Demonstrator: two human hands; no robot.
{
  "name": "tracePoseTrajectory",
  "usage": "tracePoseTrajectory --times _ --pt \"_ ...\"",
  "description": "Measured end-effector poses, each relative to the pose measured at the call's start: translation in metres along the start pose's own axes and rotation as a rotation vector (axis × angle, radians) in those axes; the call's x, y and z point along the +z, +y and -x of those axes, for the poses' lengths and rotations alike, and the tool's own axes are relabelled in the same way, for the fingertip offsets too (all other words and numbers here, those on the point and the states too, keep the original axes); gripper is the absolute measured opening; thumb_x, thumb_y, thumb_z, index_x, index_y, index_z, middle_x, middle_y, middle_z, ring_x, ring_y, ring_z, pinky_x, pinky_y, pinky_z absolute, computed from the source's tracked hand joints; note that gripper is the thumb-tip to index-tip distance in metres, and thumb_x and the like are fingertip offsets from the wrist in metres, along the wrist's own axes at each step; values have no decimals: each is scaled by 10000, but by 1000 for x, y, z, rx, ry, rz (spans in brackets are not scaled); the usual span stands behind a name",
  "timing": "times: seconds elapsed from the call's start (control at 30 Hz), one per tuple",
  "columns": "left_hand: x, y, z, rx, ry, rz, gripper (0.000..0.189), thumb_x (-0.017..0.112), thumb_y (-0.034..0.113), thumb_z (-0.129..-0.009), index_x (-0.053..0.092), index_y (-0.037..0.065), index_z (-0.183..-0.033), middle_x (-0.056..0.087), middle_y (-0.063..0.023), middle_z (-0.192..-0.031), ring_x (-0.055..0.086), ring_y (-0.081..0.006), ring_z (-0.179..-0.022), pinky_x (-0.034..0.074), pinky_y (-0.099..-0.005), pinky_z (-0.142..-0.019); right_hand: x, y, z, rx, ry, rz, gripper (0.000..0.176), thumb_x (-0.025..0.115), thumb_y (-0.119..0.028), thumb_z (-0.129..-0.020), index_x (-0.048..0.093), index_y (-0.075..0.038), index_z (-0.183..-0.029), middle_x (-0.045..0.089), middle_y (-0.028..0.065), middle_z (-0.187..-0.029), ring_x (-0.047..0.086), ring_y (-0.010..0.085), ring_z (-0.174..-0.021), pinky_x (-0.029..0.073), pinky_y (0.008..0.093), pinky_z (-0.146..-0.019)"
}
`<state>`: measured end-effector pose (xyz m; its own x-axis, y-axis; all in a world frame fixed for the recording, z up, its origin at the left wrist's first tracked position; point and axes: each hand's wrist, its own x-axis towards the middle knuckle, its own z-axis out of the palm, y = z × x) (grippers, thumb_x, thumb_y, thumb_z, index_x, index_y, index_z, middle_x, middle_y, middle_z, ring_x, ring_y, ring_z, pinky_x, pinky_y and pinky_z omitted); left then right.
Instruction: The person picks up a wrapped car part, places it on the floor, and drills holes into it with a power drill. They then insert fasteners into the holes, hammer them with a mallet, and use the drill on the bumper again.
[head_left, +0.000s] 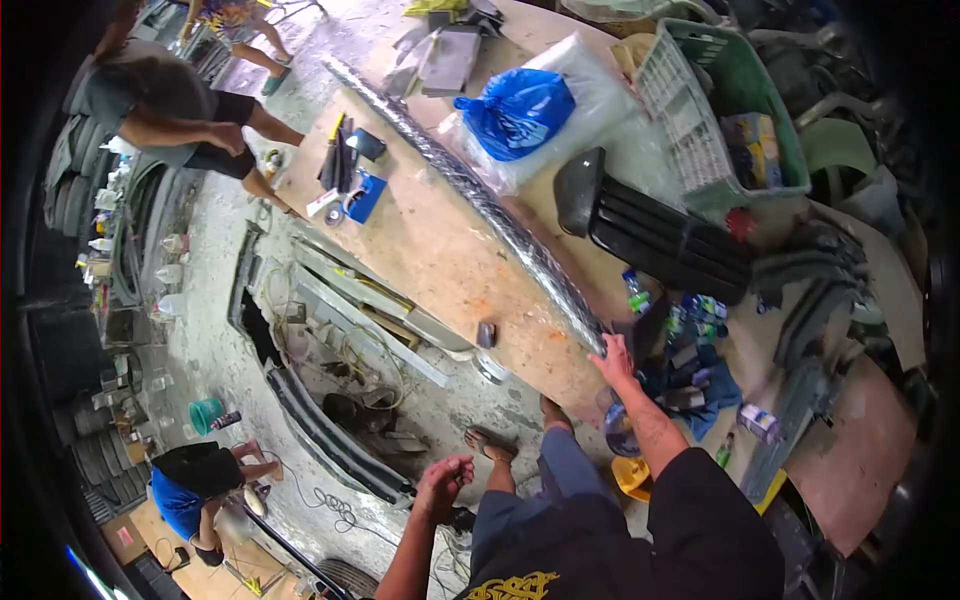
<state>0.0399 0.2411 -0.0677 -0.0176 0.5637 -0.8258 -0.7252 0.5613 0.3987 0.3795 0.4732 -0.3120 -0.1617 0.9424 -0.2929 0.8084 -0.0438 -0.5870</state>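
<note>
A long, narrow piece wrapped in shiny silver-and-black plastic (480, 195) lies diagonally along the wooden table (420, 230). Its near end is under my right hand (612, 360), whose fingers grip it. My left hand (443, 487) is raised off the table's near side with loosely curled fingers, and nothing shows in it. Close to the table edge stands a small dark block (486, 335), with a roll of tape (489, 368) below it. Farther along are a blue card (365, 197) and several dark tools (340, 160).
A black ribbed plastic part (660, 230), a blue bag (520, 112) and a green crate (735, 110) occupy the table's far side. Bottles (700, 315) lie right of my hand. Bumper-like parts (325, 430) rest on the floor. One person (170, 110) stands at the table; another (195, 490) bends over.
</note>
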Motion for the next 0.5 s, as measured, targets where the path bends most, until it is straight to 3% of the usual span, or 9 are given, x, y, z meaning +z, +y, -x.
tracePoseTrajectory --times 0.07,0.17,0.27,0.4,0.43,0.5 --pt "-14 -9 -6 -41 20 -23 365 569 210 -899 585 -69 -1134 623 -98 -965 582 -174 -866 451 -306 -793 4 -17 -10 80 -192 169 776 811 -271 -677 411 -74 -1312 395 159 -1333 528 366 -1104 455 448 -885" --pt "-21 -12 -9 -134 92 2 344 545 177 -925 576 -76 -1156 635 -94 -983 599 -168 -896 467 -288 -842 20 -29 -51 126 -188 225 938 822 -299 -660 284 -99 -1402 341 156 -1412 500 385 -1174 443 466 -935" --pt "-21 -16 -9 -155 134 -2 346 575 204 -911 589 -63 -1130 645 -94 -973 612 -175 -880 479 -292 -823 43 -21 -77 148 -155 203 997 831 -342 -639 265 -98 -1423 339 170 -1426 490 384 -1190 434 467 -951" --pt "-19 -14 -11 -170 151 -13 345 560 211 -921 589 -60 -1134 644 -99 -978 612 -174 -873 491 -299 -810 44 -31 -93 305 -298 259 1050 847 -372 -602 261 -68 -1418 398 178 -1353 501 357 -1180 449 462 -929" --pt "-19 -15 -13 -157 140 -41 355 568 241 -915 600 -49 -1117 646 -99 -980 614 -180 -862 496 -303 -785 53 -21 -96 284 -273 259 1024 856 -400 -565 328 -67 -1377 442 175 -1278 526 365 -1140 474 465 -876" --pt "-24 -18 -18 -140 147 -56 342 554 227 -919 603 -52 -1112 643 -93 -971 610 -177 -856 489 -297 -780 82 13 -95 46 -123 217 929 861 -396 -554 423 -70 -1306 525 171 -1161 563 364 -1078 486 471 -828"
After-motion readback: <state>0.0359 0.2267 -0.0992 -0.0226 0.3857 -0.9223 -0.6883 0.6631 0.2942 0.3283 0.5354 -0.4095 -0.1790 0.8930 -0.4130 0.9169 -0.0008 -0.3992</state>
